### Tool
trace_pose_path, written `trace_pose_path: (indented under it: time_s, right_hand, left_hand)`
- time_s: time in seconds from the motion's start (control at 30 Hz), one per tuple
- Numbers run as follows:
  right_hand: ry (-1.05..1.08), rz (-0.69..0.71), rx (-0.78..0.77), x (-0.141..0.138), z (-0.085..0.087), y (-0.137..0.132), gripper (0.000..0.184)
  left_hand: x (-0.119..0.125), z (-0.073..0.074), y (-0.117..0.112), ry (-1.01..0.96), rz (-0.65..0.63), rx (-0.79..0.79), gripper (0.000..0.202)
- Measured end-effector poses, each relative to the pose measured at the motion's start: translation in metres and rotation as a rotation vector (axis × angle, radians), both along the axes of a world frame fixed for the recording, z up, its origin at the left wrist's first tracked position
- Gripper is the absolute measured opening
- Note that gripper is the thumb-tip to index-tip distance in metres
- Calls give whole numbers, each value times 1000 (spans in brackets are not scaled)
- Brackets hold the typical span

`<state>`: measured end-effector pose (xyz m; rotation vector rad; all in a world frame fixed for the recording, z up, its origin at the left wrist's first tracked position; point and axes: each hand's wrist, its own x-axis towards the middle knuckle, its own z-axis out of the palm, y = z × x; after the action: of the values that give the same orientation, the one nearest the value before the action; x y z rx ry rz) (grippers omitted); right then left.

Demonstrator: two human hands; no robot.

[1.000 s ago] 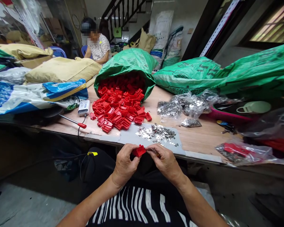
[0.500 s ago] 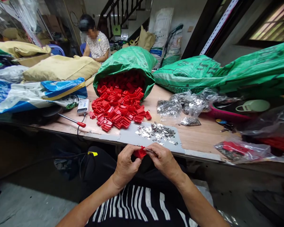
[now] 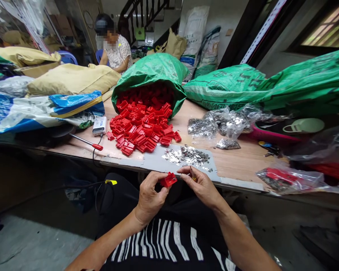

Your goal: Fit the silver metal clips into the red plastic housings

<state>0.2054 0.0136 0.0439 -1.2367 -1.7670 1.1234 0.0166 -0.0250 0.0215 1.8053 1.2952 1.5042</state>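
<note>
My left hand (image 3: 151, 195) pinches a red plastic casing (image 3: 168, 180) between thumb and fingers, just beyond the table's front edge. The casing is tilted, its hollow side showing, with a small bit of metal at its right end. A short gap to the right, my right hand (image 3: 201, 188) is closed around a thin tool with a yellow part (image 3: 193, 177); its exact kind is too small to make out. Behind both hands, loose silver metal tabs (image 3: 188, 157) lie on a grey mat (image 3: 154, 161). A heap of similar red casings (image 3: 142, 130) spills from a green sack (image 3: 158, 67).
Clear bags of metal parts (image 3: 226, 122) lie right of the heap, near a pink basket (image 3: 260, 135). A white device (image 3: 100, 125) and a red-handled rod (image 3: 87, 143) lie left. Another bag (image 3: 289, 178) is at the right edge. Another person (image 3: 115, 52) sits across.
My right hand has drawn away to the right from the red casing, and the tool in it now shows upright. The left hand keeps its hold, and the casing's hollow side is more visible.
</note>
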Motion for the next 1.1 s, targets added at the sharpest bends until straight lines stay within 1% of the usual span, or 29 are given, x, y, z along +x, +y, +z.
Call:
trace_pose_path:
  time_s: [0.13, 0.3, 0.5, 0.7, 0.97, 1.1]
  right_hand:
    - [-38, 15, 6, -3, -2, -2, 21]
    - [-129, 27, 17, -7, -3, -5, 24]
    - [-191, 28, 51, -9, -5, -8, 24]
    - [-226, 41, 56, -11, -2, -12, 19]
    - [-181, -70, -34, -22, -7, -13, 16]
    - [-169, -112, -48, -25, -8, -14, 15]
  left_hand:
    - [1, 1, -1, 26, 4, 29, 32]
    - [0, 1, -1, 85, -4, 98, 41]
    - [1, 3, -2, 148, -7, 121, 45]
    - [2, 1, -4, 184, -27, 139, 48]
    - [3, -3, -5, 211, -23, 175, 48]
    - [3, -5, -6, 212, -22, 184, 49]
